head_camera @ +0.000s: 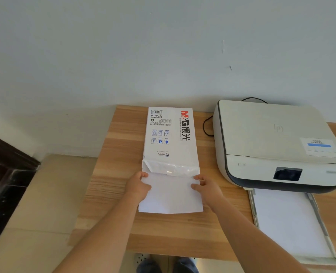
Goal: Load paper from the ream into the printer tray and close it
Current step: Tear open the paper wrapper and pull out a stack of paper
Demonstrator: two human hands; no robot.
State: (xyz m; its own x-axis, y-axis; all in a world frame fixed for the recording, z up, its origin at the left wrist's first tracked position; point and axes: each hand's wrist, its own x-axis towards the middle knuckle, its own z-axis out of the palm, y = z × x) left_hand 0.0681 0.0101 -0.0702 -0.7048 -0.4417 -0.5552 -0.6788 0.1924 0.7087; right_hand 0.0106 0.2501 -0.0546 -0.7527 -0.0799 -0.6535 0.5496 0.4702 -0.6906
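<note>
A white paper ream wrapper (170,134) with red and black print lies lengthwise on the wooden table, its near end torn open. A stack of white sheets (171,196) sticks out of that open end toward me. My left hand (138,186) grips the stack's left edge and my right hand (204,187) grips its right edge. To the right stands a white printer (271,142) with its lid down. Its paper tray (313,201) is pulled out toward me and holds white paper (289,223).
The wooden table (114,174) stands against a pale wall. A black cable (206,125) loops behind the printer's left side. Tiled floor (35,213) and dark wooden furniture (3,174) lie to the left. My feet (167,265) show below the table's front edge.
</note>
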